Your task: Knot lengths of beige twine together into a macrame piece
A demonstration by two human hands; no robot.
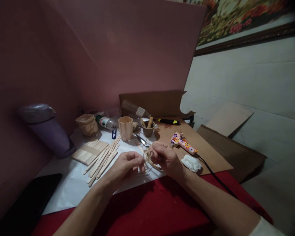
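Note:
My left hand (pixel 130 164) is closed in a pinch over the white sheet at the table's front. Close to its right, my right hand (pixel 165 156) also pinches with its fingertips. Between them runs a thin, tan piece of twine (pixel 147 156), looped near the fingers; its ends are hard to follow. Just behind the hands lie scissors (pixel 144 141), blades pointing away and handles partly covered by my right hand. Loose wooden craft sticks (pixel 103 161) are spread left of my left hand, beside a banded bundle of sticks (pixel 89 151).
Behind stand a stick-covered cup (pixel 125 128), a woven-looking basket (pixel 87 125), a small pot (pixel 147 128) holding sticks, and plastic bottles (pixel 105 122). At right are a flowered glue gun (pixel 183 143) with a black cord and a white wad (pixel 191 163). A purple tumbler (pixel 48 131) leans left.

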